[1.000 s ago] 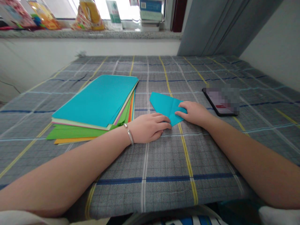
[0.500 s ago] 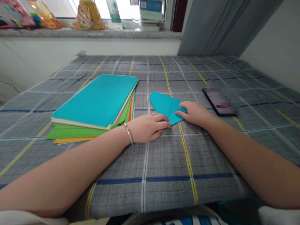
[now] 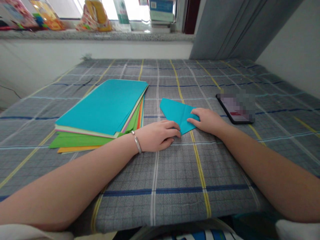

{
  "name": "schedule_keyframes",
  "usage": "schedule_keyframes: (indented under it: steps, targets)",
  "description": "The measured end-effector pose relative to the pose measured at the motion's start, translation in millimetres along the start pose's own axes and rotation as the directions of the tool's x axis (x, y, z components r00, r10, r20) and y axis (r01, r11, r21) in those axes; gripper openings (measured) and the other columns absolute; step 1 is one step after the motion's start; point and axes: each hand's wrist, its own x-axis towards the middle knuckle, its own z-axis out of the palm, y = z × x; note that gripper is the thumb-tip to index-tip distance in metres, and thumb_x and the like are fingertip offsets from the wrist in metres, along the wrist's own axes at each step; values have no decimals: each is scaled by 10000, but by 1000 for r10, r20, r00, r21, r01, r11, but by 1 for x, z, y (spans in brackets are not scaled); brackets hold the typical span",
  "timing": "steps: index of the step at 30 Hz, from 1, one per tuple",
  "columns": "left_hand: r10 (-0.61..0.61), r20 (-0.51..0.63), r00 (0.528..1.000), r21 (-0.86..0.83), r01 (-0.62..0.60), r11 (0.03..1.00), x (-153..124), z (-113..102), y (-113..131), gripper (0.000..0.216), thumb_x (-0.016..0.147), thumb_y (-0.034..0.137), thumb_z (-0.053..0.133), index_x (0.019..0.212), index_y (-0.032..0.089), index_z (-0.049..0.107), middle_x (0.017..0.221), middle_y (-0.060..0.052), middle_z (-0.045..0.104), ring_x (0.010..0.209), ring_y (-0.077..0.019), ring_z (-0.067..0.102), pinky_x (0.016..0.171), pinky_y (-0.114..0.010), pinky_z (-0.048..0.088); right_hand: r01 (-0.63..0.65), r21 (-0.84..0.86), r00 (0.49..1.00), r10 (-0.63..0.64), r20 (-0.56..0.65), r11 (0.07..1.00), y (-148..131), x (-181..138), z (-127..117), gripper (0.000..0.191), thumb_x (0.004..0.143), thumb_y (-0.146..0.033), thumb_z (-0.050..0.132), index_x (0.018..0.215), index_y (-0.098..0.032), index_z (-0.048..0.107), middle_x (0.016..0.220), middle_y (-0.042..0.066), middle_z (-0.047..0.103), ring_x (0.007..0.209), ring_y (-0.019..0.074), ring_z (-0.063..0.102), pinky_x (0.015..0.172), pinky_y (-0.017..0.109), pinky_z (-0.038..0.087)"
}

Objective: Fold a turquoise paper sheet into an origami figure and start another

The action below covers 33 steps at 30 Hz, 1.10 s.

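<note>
- Near the middle of the counter (image 3: 180,173), spread with grey plaid fabric, lies a folded, creased sheet of bright blue paper (image 3: 176,109).
- Left hand (image 3: 157,136): palm down, bent fingers (image 3: 172,126) on the sheet's lower left edge. Whether they pinch it cannot be told. A silver metal bangle (image 3: 137,144) circles the wrist.
- Right hand (image 3: 206,122): thumb and forefinger spread apart, resting on the sheet's right part.
- Left of the sheet: a stack of coloured paper (image 3: 102,106), blue uppermost, with green and orange edges below.
- Right of the sheet: a black-edged smartphone (image 3: 228,108), its screen partly pixelated, with no readable text.
- On the speckled stone windowsill (image 3: 62,35): a blue and pale green box (image 3: 161,8) with a white label, print illegible.
- Compared with the preceding frame: left fingertips drawn back slightly; right hand, stack and smartphone unchanged.
</note>
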Motion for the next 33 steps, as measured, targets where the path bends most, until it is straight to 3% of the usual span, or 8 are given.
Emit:
schedule_keyframes:
  steps: [7,14,33]
  targets:
    - [-114,-42,993,-129,108,986,-3,-2,-6,296,899,162,502,1186,159,574,1115,-109,653,1050,-212,626,941,-378,509,32,9,999,-31,-24,999,4,-2,1,320,923,-450,484,1040,-192,633,1124,122,695,1002,301,631,781,385,447]
    - [-13,-51,999,-116,7,993,-2,1,-6,270,913,139,469,1127,183,629,1206,-114,624,1132,-202,597,1022,-378,479,78,-10,995,-78,-57,997,5,-3,1,292,932,-443,471,984,-197,619,1059,113,698,961,281,625,755,368,425]
    - [30,-20,999,16,-30,999,-1,1,-3,307,927,130,421,1158,159,621,1198,-135,620,1114,-219,604,1003,-391,488,62,-40,998,-63,-10,997,0,0,-2,258,936,-420,479,973,-203,613,1020,103,708,916,271,636,720,355,411]
